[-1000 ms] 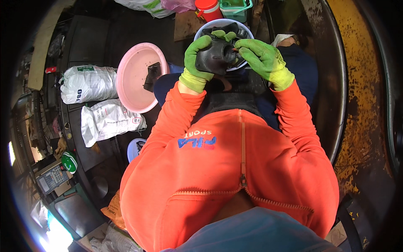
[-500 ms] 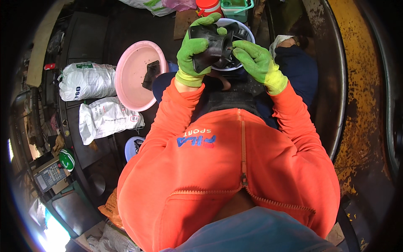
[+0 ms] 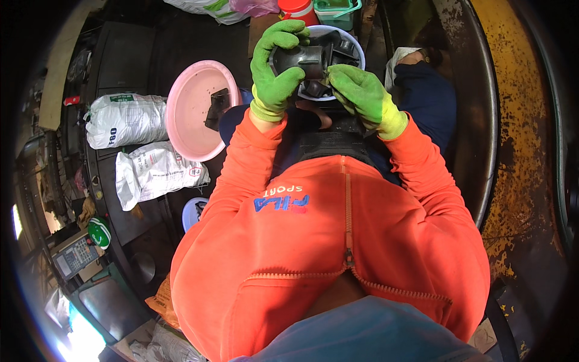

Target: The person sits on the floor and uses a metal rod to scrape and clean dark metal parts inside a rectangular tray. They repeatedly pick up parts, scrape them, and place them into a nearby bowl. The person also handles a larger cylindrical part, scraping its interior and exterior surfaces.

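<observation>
My left hand [image 3: 268, 72], in a green glove with a yellow cuff, is closed around a black molded part [image 3: 306, 61] that has a rounded, tube-like body. My right hand [image 3: 363, 95], gloved the same way, has its fingers pinched together at the part's right end. Whether a small tool or scrap is between those fingertips is hidden. Just beyond and below both hands is a pale bluish basin [image 3: 361, 50] holding several similar black parts [image 3: 341, 47]. To the left, a pink basin [image 3: 175, 130] contains a flat black piece [image 3: 217, 108].
Two white sacks [image 3: 128, 120] [image 3: 160, 175] lie left of the pink basin. A red-lidded container [image 3: 295, 9] and a green plastic box [image 3: 335, 13] stand at the back. Along the right runs a worn yellow metal surface [image 3: 512, 139]. A small blue basin [image 3: 192, 214] sits by my left elbow.
The black part has been turned in my left hand, so its tubular side now faces up. My left hand shifted slightly left, and my right hand slightly down and left.
</observation>
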Available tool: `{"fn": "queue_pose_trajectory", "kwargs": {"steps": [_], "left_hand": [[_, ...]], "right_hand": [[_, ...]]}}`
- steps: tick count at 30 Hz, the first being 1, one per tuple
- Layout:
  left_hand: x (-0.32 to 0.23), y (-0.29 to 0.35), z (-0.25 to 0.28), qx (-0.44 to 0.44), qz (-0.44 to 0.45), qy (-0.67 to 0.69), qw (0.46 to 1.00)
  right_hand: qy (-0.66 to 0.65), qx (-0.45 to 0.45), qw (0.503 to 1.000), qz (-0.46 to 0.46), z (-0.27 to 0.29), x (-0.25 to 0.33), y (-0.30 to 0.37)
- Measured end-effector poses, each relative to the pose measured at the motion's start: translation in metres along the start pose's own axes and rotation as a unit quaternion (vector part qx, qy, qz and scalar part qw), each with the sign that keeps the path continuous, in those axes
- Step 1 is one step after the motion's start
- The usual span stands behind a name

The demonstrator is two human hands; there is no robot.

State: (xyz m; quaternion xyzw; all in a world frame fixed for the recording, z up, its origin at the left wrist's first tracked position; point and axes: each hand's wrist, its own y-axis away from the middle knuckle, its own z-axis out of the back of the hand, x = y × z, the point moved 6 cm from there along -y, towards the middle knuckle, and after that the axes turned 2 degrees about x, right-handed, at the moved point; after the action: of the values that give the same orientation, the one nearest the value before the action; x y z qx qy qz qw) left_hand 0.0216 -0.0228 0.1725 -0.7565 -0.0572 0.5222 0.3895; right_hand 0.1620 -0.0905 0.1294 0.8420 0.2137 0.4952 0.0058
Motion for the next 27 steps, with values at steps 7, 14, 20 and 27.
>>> {"fn": "queue_pose_trajectory", "kwargs": {"steps": [7, 14, 20, 27], "left_hand": [[-0.022, -0.006, -0.002, 0.063, -0.081, -0.232, 0.967], [-0.031, 0.024, 0.064, -0.12, -0.011, -0.163, 0.979], [-0.095, 0.168, 0.197, -0.468, 0.006, 0.24, 0.85], [-0.097, 0.529, 0.185, -0.875, 0.186, 0.182, 0.409]], "right_hand": [[-0.137, 0.07, 0.986, -0.065, -0.016, -0.008, 0.005], [-0.339, 0.125, 0.926, 0.11, 0.007, 0.057, -0.023], [0.071, -0.095, 0.993, -0.003, 0.053, 0.029, -0.053], [0.046, -0.042, 0.985, -0.163, 0.068, -0.006, -0.067]]}}
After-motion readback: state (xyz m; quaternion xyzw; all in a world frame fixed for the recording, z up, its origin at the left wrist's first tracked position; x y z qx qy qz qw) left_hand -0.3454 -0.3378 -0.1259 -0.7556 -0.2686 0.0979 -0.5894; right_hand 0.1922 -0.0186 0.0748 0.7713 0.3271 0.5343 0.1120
